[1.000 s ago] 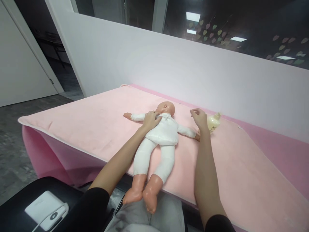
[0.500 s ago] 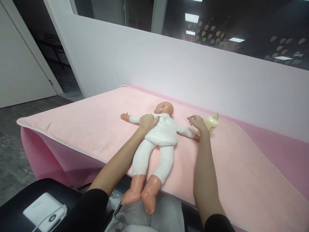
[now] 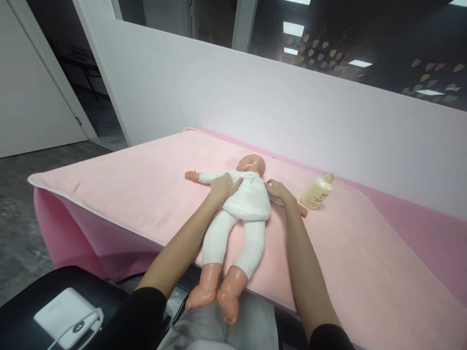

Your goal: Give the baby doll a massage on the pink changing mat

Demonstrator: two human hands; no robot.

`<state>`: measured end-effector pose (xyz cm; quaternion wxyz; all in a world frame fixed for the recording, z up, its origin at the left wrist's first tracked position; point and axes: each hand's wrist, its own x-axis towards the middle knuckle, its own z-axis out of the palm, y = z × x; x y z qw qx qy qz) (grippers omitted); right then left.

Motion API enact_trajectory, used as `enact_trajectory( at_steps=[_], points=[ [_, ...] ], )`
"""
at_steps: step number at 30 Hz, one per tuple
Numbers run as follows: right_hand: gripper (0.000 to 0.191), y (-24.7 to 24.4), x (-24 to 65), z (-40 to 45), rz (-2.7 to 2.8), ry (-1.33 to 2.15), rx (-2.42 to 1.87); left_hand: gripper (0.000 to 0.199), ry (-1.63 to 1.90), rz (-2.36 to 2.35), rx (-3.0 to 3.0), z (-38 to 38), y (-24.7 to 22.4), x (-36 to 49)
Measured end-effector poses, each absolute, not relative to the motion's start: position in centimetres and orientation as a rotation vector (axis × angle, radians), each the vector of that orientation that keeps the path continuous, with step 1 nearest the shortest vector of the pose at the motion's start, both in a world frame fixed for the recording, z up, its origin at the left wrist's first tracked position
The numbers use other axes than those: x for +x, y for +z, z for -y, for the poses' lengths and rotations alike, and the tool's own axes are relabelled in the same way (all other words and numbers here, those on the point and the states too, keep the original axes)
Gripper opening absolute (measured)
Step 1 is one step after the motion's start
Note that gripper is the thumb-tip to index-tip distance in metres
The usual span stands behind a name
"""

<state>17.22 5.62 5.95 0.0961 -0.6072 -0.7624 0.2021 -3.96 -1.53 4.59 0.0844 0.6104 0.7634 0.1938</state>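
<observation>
- From my end of the link I see the doll (image 3: 248, 199) lying lengthwise on the pale pink cloth (image 3: 120, 184), between both hands, its head away from me and its feet sticking out past the near edge.
- The left hand (image 3: 222, 187) is at the left flank of the torso: thumb laid on the white cloth body, the other fingers mostly out of sight. Whether they grip or merely rest — I can't make out.
- The right hand (image 3: 280, 191) reaches across the doll's outstretched arm, fingers slightly curled, tips at the upper right side of the torso. They look to be touching; how firmly, the view doesn't show.
- I judge the step in hand to be handling the torso from both sides. I'd set the two palms level with each other and spread the fingers along the flanks, so the soft body isn't pinched at one spot.
- I'd press evenly and lightly; an uneven push could twist the torso or slide it further over the edge.
- The bottle (image 3: 316, 192) stands just beside the doll's hand on the right — I'd mind that arm, since a sweep outward could knock the bottle over.
- I'd also leave the head free to follow the shoulders.
</observation>
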Motion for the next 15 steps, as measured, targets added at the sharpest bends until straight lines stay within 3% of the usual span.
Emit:
enact_trajectory(
  at_steps=[15],
  points=[
    [0.054, 4.3, 17.4, -6.8, 2.085, 0.638, -1.643, 0.055, 1.320, -1.796, 1.977, 1.2, 4.2, -2.7]
  ],
)
